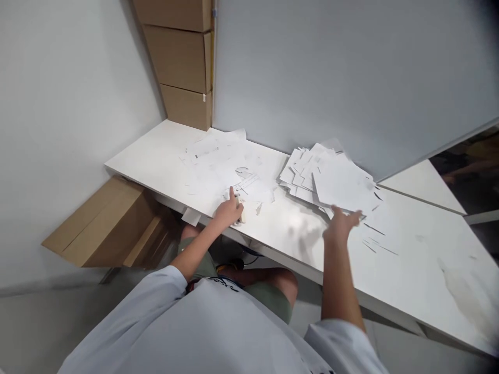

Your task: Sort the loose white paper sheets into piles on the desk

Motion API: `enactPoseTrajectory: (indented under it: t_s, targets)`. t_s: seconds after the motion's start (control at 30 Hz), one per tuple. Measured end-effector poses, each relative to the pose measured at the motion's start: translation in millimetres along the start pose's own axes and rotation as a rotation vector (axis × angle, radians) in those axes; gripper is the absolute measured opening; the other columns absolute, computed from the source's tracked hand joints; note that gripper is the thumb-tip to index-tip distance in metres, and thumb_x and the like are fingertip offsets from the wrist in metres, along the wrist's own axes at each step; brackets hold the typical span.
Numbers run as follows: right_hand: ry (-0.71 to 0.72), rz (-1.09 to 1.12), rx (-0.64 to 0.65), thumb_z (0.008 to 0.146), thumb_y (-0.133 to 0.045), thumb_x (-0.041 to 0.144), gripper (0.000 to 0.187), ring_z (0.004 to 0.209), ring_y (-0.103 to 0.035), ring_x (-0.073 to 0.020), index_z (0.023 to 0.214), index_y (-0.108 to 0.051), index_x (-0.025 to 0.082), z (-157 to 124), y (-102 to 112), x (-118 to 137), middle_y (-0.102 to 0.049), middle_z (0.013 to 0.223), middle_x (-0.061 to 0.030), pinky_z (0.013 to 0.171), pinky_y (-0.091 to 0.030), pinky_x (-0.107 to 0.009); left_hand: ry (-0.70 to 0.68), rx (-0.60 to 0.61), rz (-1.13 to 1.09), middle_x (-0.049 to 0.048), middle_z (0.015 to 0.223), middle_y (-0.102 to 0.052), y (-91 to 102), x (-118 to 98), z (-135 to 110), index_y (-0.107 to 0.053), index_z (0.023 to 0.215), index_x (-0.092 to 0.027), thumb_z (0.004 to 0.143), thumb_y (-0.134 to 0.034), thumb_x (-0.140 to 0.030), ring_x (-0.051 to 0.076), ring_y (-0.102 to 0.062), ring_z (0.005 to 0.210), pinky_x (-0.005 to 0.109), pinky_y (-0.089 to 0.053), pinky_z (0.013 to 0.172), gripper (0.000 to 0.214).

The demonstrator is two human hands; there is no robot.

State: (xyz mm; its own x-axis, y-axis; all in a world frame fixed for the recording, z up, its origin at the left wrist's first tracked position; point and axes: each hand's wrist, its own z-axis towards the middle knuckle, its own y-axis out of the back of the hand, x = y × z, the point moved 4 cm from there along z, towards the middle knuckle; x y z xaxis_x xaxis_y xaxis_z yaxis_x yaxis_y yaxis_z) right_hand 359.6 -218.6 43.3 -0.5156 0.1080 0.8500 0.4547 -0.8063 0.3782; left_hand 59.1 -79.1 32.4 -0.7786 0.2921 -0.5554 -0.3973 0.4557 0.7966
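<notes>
- The right hand (341, 224), right of centre, is at the near edge of the pile (298, 174), by the top sheet (345, 182). Its thumb and fingers are spread along that edge; whether they pinch the paper or only touch it, I cannot tell.
- The left hand (229, 212), at mid-frame, has its index finger stretched out over the near part of the loose sheets (218, 156). The other fingers are curled near a small pale thing (240, 213); whether they grip it is unclear.
- The pile lies right of centre on the table (421, 259), its edges fanned and uneven. The loose sheets lie flat to its left.
- To handle the paper well, I would take the top sheet by its near edge with a light, flat grip, as a hard pinch could crease it.
- A level draw should suit such a ragged pile; a quick tug might drag lower sheets along.
- The left fingertip would best press only lightly, since thin paper may slip or wrinkle.
- Dark slivers (374, 228) right of the pile and a scrap (258, 209) near the left hand could catch under a sliding sheet.
</notes>
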Motion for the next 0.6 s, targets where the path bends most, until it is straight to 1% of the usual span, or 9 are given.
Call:
enactPoseTrajectory:
  t_s: [0.07, 0.1, 0.13, 0.2, 0.27, 0.33, 0.43, 0.53, 0.6]
  targets:
    - [-0.115, -0.198, -0.239, 0.092, -0.045, 0.045, 0.063, 0.145, -0.026, -0.0334, 0.148, -0.029, 0.022, -89, -2, 6, -0.037, 0.146, -0.0166, 0.112, -0.036, -0.057, 0.020, -0.007, 0.029, 0.0076, 0.078, -0.069, 3.2, 1, -3, 0.010, 0.153, -0.005, 0.097, -0.030, -0.040, 0.024, -0.065, 0.070, 0.029, -0.041, 0.060, 0.077]
    - [-0.139, -0.275, -0.278, 0.092, -0.045, 0.046, 0.068, 0.148, -0.018, -0.0348, 0.152, -0.022, 0.022, -138, -6, 6, -0.027, 0.154, -0.0169, 0.114, -0.033, -0.058, 0.024, -0.012, 0.052, 0.0082, 0.079, -0.070, 4.9, 2, -5, 0.009, 0.153, -0.004, 0.097, -0.028, -0.039, 0.024, -0.065, 0.070, 0.029, -0.041, 0.060, 0.076]
    - [-0.144, -0.353, -0.296, 0.093, -0.042, 0.045, 0.068, 0.146, -0.021, -0.0373, 0.153, -0.022, 0.020, -185, -11, 4, -0.024, 0.156, -0.0186, 0.114, -0.027, -0.062, 0.028, -0.015, 0.083, 0.0091, 0.080, -0.070, 6.5, 4, -6, 0.006, 0.153, -0.004, 0.097, -0.027, -0.037, 0.024, -0.066, 0.071, 0.030, -0.040, 0.060, 0.074]
    - [-0.102, -0.431, -0.188, 0.093, -0.039, 0.043, 0.062, 0.140, -0.033, -0.0394, 0.150, -0.032, 0.016, -262, -20, -12, -0.033, 0.151, -0.0225, 0.110, -0.031, -0.062, 0.035, -0.023, 0.148, 0.0111, 0.082, -0.070, 9.6, 9, -8, -0.002, 0.154, -0.004, 0.096, -0.026, -0.035, 0.026, -0.066, 0.075, 0.030, -0.040, 0.061, 0.070]
    - [-0.009, -0.414, 0.074, 0.092, -0.036, 0.038, 0.056, 0.133, -0.043, -0.0365, 0.142, -0.044, 0.014, -309, -28, -39, -0.047, 0.142, -0.0212, 0.106, -0.038, -0.057, 0.016, -0.012, 0.170, 0.0114, 0.082, -0.070, 10.8, 14, -10, -0.007, 0.154, -0.004, 0.096, -0.025, -0.035, 0.026, -0.066, 0.075, 0.031, -0.041, 0.061, 0.068]
    - [-0.038, -0.437, 0.287, 0.088, -0.034, 0.035, 0.056, 0.131, -0.046, -0.0351, 0.137, -0.049, 0.011, -329, -27, -75, -0.051, 0.139, -0.0196, 0.106, -0.039, -0.055, -0.013, -0.006, 0.167, 0.0109, 0.083, -0.071, 10.9, 17, -12, -0.009, 0.154, -0.004, 0.097, -0.024, -0.037, 0.025, -0.066, 0.074, 0.031, -0.042, 0.061, 0.067]
    - [-0.232, -0.527, 0.504, 0.080, -0.034, 0.034, 0.060, 0.123, -0.054, -0.0360, 0.126, -0.057, 0.003, -328, -22, -122, -0.060, 0.128, -0.0237, 0.103, -0.042, -0.050, -0.020, -0.016, 0.178, 0.0106, 0.083, -0.071, 11.4, 21, -15, -0.011, 0.154, -0.004, 0.098, -0.024, -0.036, 0.025, -0.067, 0.077, 0.032, -0.043, 0.064, 0.066]
    - [-0.375, -0.643, 0.610, 0.080, -0.033, 0.037, 0.060, 0.117, -0.059, -0.0355, 0.122, -0.061, 0.005, -316, -28, -139, -0.065, 0.119, -0.0229, 0.098, -0.045, -0.047, -0.020, -0.029, 0.167, 0.0103, 0.085, -0.071, 18.2, 30, -14, -0.015, 0.154, -0.007, 0.098, -0.025, -0.039, 0.026, -0.068, 0.082, 0.032, -0.046, 0.068, 0.065]
    - [-0.407, -0.703, 0.679, 0.081, -0.033, 0.039, 0.058, 0.114, -0.061, -0.0360, 0.121, -0.063, 0.010, -310, -38, -138, -0.067, 0.117, -0.0210, 0.096, -0.045, -0.049, -0.002, -0.122, 0.185, 0.0132, 0.100, -0.071, 31.0, 41, -8, -0.023, 0.152, -0.011, 0.098, -0.026, -0.044, 0.027, -0.067, 0.094, 0.034, -0.048, 0.075, 0.063]
